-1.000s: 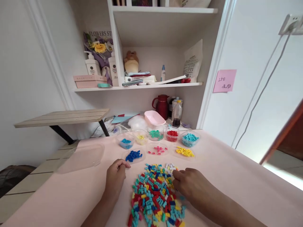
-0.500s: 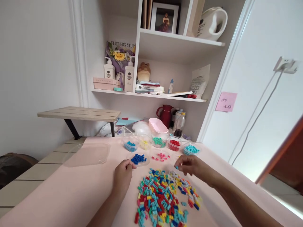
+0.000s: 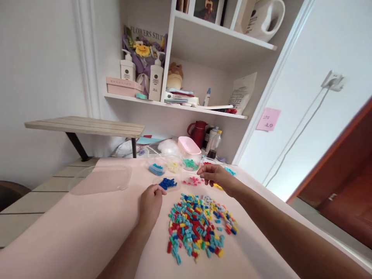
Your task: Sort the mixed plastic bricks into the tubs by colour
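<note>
My left hand [image 3: 151, 201] is curled closed on the table beside a shallow clear tray of dark blue bricks [image 3: 167, 183]. Whether anything sits in its fingers is hidden. My right hand [image 3: 214, 177] hovers over the small containers, its fingers bent together near the pink bricks [image 3: 193, 181]; I cannot make out what they hold. Behind it, partly covered, are red bricks [image 3: 207, 163] and turquoise bricks [image 3: 230, 171]. A loose pile of mixed toy bricks [image 3: 194, 224] lies between my forearms.
Farther back stand containers of blue bricks [image 3: 156, 168], pale yellow bricks [image 3: 173, 167] and green bricks [image 3: 190, 164]. A clear lid [image 3: 100, 180] lies at left. Beyond are a pink basket [image 3: 189, 146], a red jug [image 3: 198, 133] and a raised wooden shelf [image 3: 87, 126].
My right hand has moved from beside the pile, where it pinched a small blue brick, leftward and away over the containers. That brick no longer shows in its fingers. My left hand stays put.
</note>
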Motion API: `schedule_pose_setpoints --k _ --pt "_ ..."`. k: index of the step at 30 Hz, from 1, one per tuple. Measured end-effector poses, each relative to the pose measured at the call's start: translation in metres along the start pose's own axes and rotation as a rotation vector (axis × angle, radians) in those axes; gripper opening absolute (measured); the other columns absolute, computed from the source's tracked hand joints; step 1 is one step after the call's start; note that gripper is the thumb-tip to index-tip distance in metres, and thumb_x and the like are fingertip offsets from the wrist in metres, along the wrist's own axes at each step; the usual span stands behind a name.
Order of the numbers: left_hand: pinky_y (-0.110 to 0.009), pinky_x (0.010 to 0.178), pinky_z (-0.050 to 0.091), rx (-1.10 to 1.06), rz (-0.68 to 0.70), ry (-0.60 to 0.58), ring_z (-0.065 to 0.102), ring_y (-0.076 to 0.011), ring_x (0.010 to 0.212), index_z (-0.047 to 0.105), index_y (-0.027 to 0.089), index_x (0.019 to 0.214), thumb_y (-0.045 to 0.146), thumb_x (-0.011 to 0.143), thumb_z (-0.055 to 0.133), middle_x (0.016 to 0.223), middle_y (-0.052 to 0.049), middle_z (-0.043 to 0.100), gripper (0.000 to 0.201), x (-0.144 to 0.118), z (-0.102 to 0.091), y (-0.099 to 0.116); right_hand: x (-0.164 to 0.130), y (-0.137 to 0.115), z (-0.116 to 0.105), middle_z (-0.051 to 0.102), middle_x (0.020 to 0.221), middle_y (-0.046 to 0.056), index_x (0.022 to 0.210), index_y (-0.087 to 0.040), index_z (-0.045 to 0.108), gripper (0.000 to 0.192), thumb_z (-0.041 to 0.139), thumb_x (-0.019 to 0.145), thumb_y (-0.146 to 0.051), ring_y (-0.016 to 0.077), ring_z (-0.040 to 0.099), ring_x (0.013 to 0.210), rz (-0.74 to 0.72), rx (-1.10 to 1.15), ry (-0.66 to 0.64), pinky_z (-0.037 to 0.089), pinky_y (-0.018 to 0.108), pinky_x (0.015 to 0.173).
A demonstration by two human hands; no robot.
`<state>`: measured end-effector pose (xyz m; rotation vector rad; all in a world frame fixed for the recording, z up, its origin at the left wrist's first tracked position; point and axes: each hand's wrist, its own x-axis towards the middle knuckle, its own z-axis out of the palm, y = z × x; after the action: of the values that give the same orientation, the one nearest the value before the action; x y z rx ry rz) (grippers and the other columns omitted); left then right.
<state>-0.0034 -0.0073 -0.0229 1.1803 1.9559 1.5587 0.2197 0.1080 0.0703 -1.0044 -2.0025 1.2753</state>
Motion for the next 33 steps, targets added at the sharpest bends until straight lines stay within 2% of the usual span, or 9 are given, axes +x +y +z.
schedule_pose_setpoints --k 2,5,9,14,17,21,24,29,33 --pt "-0.023 0.052 0.038 0.001 0.003 -0.004 0.054 -0.0135 0.049 0.066 0.021 0.065 0.019 0.069 0.043 0.065 0.001 0.067 0.023 0.000 -0.001 0.000 -0.017 -0.003 -0.006 0.059 0.064 -0.001 0.082 -0.016 0.068 0.017 0.064 0.071 -0.029 0.0108 0.057 0.055 0.002 -0.145 -0.061 0.037 0.020 0.045" --pt "-0.023 0.052 0.036 0.006 0.011 -0.003 0.053 -0.0139 0.049 0.066 0.021 0.066 0.021 0.069 0.044 0.059 0.002 0.064 0.023 0.000 -0.001 0.001 -0.048 -0.003 -0.017 0.064 0.069 0.001 0.082 -0.018 0.070 0.014 0.061 0.075 -0.025 0.0119 0.058 0.057 -0.030 -0.492 -0.160 0.041 0.022 0.050" --pt "-0.023 0.050 0.034 0.016 0.020 -0.001 0.052 -0.0136 0.048 0.067 0.022 0.067 0.022 0.070 0.044 0.057 0.002 0.061 0.023 -0.002 -0.001 0.001 -0.084 0.010 -0.027 0.069 0.080 0.003 0.082 -0.023 0.072 0.014 0.061 0.073 -0.020 0.0154 0.060 0.068 -0.063 -0.781 -0.203 0.043 0.024 0.059" --pt "-0.023 0.050 0.033 0.038 0.018 0.000 0.052 -0.0138 0.048 0.067 0.022 0.065 0.023 0.069 0.044 0.056 0.003 0.062 0.023 -0.001 0.000 0.001 -0.108 0.039 -0.021 0.069 0.088 0.002 0.085 -0.025 0.071 0.016 0.056 0.079 -0.022 0.0157 0.061 0.071 -0.076 -0.858 -0.089 0.044 0.026 0.064" --pt "-0.023 0.049 0.032 0.047 0.022 -0.003 0.052 -0.0131 0.048 0.066 0.021 0.066 0.023 0.068 0.044 0.061 0.002 0.064 0.022 -0.002 0.000 0.001 -0.112 0.054 -0.014 0.069 0.092 0.002 0.089 -0.026 0.070 0.021 0.051 0.084 -0.022 0.0165 0.062 0.074 -0.119 -0.911 -0.018 0.043 0.027 0.066" --pt "-0.023 0.049 0.033 0.063 0.030 -0.013 0.051 -0.0141 0.047 0.067 0.022 0.066 0.023 0.070 0.043 0.051 0.003 0.058 0.024 -0.002 -0.001 0.001 -0.112 0.064 -0.009 0.067 0.096 0.004 0.095 -0.027 0.069 0.022 0.048 0.086 -0.023 0.0176 0.063 0.076 -0.161 -0.913 0.025 0.045 0.028 0.069" --pt "-0.023 0.050 0.033 0.071 0.038 -0.023 0.052 -0.0142 0.048 0.067 0.021 0.066 0.022 0.071 0.043 0.049 0.003 0.057 0.024 -0.002 0.000 0.000 -0.108 0.066 -0.005 0.067 0.100 0.004 0.098 -0.027 0.069 0.023 0.049 0.086 -0.024 0.0177 0.063 0.079 -0.182 -0.920 -0.002 0.046 0.028 0.070" --pt "-0.022 0.052 0.034 0.084 0.045 -0.039 0.055 -0.0129 0.052 0.067 0.022 0.065 0.019 0.072 0.044 0.065 0.002 0.066 0.024 -0.001 0.001 0.000 -0.101 0.065 -0.001 0.067 0.097 0.002 0.096 -0.029 0.070 0.025 0.047 0.087 -0.024 0.0164 0.064 0.078 -0.206 -0.974 -0.070 0.046 0.026 0.070" --pt "-0.022 0.052 0.033 0.104 0.032 -0.063 0.053 -0.0123 0.050 0.067 0.022 0.065 0.017 0.073 0.044 0.059 0.003 0.063 0.025 -0.001 0.001 0.001 -0.100 0.061 0.000 0.067 0.096 0.001 0.095 -0.030 0.070 0.027 0.045 0.088 -0.024 0.0158 0.063 0.077 -0.198 -1.002 -0.102 0.046 0.025 0.069"
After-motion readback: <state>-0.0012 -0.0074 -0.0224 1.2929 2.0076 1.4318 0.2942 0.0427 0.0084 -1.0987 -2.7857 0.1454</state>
